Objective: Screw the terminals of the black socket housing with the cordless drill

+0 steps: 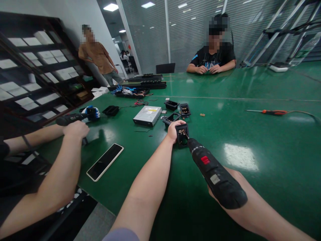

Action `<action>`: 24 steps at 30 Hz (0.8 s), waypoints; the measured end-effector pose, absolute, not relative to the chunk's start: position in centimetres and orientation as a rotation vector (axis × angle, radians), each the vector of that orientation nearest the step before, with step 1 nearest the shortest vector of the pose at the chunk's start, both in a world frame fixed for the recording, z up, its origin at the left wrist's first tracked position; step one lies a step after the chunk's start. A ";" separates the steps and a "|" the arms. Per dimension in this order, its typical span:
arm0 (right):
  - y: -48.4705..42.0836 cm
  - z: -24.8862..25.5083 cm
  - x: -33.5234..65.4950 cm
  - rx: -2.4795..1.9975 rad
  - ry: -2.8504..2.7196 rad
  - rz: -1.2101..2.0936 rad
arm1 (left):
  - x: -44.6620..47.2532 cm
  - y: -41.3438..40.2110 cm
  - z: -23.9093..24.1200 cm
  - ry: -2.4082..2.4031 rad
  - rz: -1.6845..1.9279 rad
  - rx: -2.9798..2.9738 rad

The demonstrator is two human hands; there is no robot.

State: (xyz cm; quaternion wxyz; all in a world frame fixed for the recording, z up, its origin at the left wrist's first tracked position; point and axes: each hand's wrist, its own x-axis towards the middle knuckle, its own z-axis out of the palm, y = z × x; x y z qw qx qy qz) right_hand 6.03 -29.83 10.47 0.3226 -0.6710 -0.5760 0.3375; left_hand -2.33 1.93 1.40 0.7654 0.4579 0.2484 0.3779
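Green tabletop (281, 150) is spreading before me. Above it, a black power drill (215, 174) is slanting forward, the person's right hand (233, 173) gripping it from beneath. Their left hand (173, 131) is clasping a black housing (179, 139) at the drill's tip, brass-coloured pieces (183, 132) showing inside.

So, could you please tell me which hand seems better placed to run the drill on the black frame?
Probably the right hand: it already grips the drill, whose tip is at the frame, while the left hand is occupied holding the frame's side.
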 end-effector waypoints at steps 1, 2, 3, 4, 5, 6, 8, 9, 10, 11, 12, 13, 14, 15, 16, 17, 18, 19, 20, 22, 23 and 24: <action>-29.9 10.6 6.0 -1.765 -1.516 0.885 | -2.3 1.9 1.4 0.541 0.825 0.997; -29.9 10.8 5.9 -1.768 -1.519 0.886 | -2.4 1.9 1.4 0.542 0.826 0.998; -29.9 11.0 5.8 -1.774 -1.521 0.890 | -2.4 1.9 1.4 0.542 0.826 0.999; -29.8 11.1 5.7 -1.780 -1.521 0.893 | -2.4 1.9 1.4 0.540 0.824 1.000; -29.8 11.3 5.7 -1.784 -1.520 0.895 | -2.4 1.9 1.4 0.539 0.818 1.000; -29.8 11.4 5.6 -1.788 -1.519 0.896 | -2.4 1.9 1.4 0.538 0.811 0.997; -29.7 11.6 5.5 -1.794 -1.519 0.903 | -2.4 2.0 1.4 0.538 0.793 0.987; -29.7 11.6 5.5 -1.799 -1.519 0.906 | -2.4 2.0 1.4 0.537 0.785 0.982; -29.6 11.6 5.5 -1.805 -1.520 0.909 | -2.3 2.1 1.4 0.536 0.782 0.979; -29.6 11.6 5.5 -1.812 -1.520 0.911 | -2.3 2.1 1.4 0.536 0.782 0.979; -29.6 11.6 5.5 -1.815 -1.522 0.914 | -2.3 2.1 1.3 0.536 0.783 0.982; -29.6 11.6 5.6 -1.818 -1.523 0.914 | -2.3 2.1 1.3 0.537 0.786 0.984; -29.6 11.5 5.6 -1.819 -1.526 0.915 | -2.3 2.1 1.3 0.539 0.791 0.984; -29.6 11.4 5.6 -1.822 -1.531 0.917 | -2.3 2.1 1.2 0.540 0.796 0.982; -29.6 11.3 5.7 -1.828 -1.533 0.910 | -2.3 2.1 1.2 0.541 0.801 0.981; -29.6 11.1 5.7 -1.837 -1.534 0.898 | -2.3 2.1 1.1 0.540 0.806 0.981; -29.6 10.9 5.6 -1.848 -1.535 0.885 | -2.3 2.1 1.1 0.537 0.813 0.983; -29.6 10.7 5.6 -1.863 -1.533 0.868 | -2.4 2.1 1.1 0.532 0.819 0.986; -29.5 10.5 5.5 -1.870 -1.534 0.854 | -2.4 2.1 1.1 0.524 0.823 0.990; -29.4 10.2 5.5 -1.872 -1.538 0.834 | -2.5 2.1 1.0 0.511 0.823 0.992; -29.3 10.1 5.5 -1.865 -1.545 0.828 | -2.5 2.1 1.0 0.507 0.819 0.990; -29.3 10.1 5.5 -1.856 -1.553 0.819 | -2.6 2.1 0.9 0.505 0.811 0.989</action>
